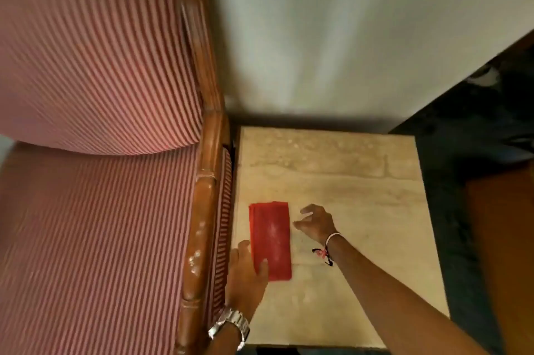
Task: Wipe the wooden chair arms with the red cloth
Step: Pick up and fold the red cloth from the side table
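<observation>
Lying folded into a flat, narrow rectangle, the red cloth (pixel 271 240) rests on the desk (pixel 341 169), at about seven o'clock on its top and just beside the chair; by my judgement the task has barely begun, since no wiping is under way and the cloth is not yet lifted. The left hand (pixel 247 273) sits at the cloth's six o'clock corner, thumb laid on the fabric and fingers partly under its edge, loosely pinching it rather than firmly gripping; the right hand (pixel 316 221) hovers at the cloth's three o'clock, open, fingers curled, touching nothing. The wooden chair arm (pixel 202 227) at nine o'clock is turned and glossy brown, its finish chipped in pale spots; the far arm is out of view. The upholstery (pixel 95 224) is ribbed pink stripe; the desk looks like mottled beige stone.
</observation>
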